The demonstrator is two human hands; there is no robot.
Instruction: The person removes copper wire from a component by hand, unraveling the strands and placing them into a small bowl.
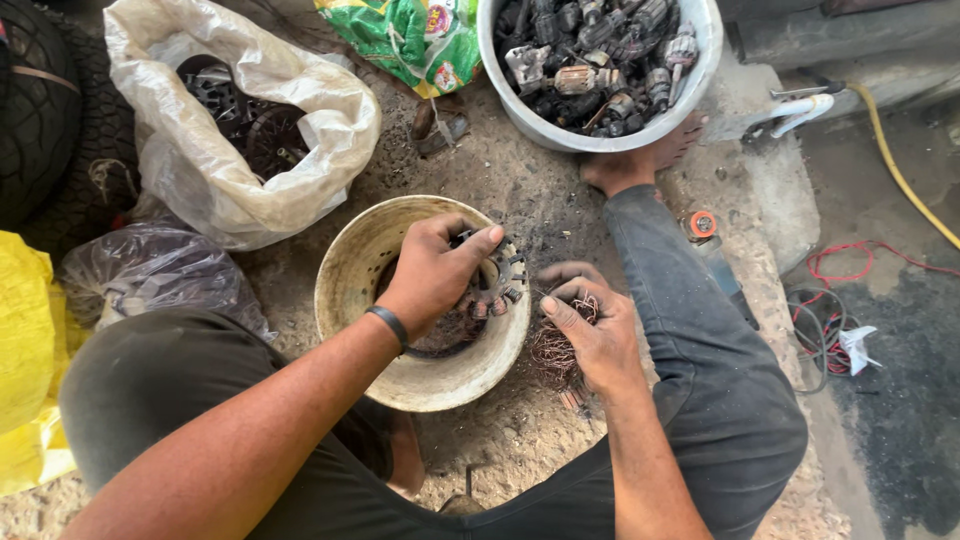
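My left hand [435, 268] grips a dark round motor stator [497, 285] with toothed poles, held over the rim of a dirty cream bucket [352, 270]. Just to the right, my right hand [592, 325] pinches a tangle of thin copper wire [553, 352] that trails from the stator down to the ground. A black band circles my left wrist. My knees in dark trousers frame the bucket on both sides.
A white tub [700, 60] full of several motor parts stands at the top, by my bare foot [640, 160]. An open pale sack [300, 160] of dark stators lies upper left, with a tyre [40, 110], a yellow bag [25, 340] and red cable [850, 260] around.
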